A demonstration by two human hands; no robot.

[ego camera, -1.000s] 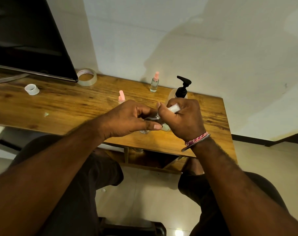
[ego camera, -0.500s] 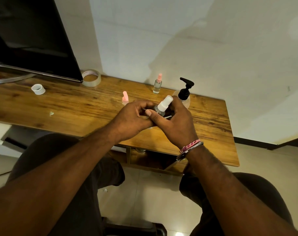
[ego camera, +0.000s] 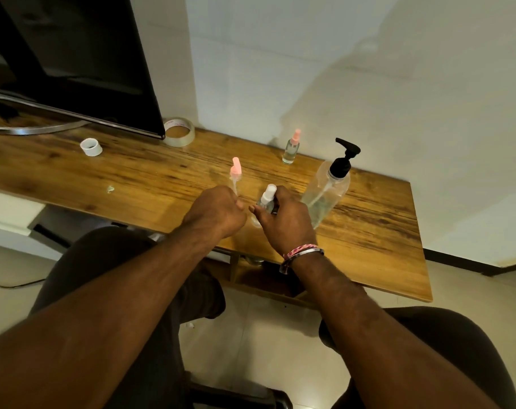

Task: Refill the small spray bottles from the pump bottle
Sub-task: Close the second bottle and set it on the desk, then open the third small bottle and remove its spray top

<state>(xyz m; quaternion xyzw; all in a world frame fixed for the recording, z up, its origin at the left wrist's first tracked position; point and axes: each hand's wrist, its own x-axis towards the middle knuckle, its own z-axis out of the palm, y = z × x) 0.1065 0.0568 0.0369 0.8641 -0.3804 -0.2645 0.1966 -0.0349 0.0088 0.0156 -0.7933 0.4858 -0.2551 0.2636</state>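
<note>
Both forearms reach forward, hands close together but apart. The left hand (ego camera: 216, 212) is curled into a loose fist, back upward. The right hand (ego camera: 283, 222), a bracelet at its wrist, has fingers (ego camera: 280, 196) curled round a small spray bottle (ego camera: 267, 199).

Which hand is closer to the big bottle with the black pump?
The right hand. It grips a small white-capped spray bottle just left of the pump bottle. The left hand is farther left, holding the pink sprayer.

Right hand (ego camera: 283, 222) is covering the white-capped spray bottle's (ego camera: 268, 197) lower body; left hand (ego camera: 216, 212) is hiding 1 pink sprayer's (ego camera: 236, 170) tube end.
</note>
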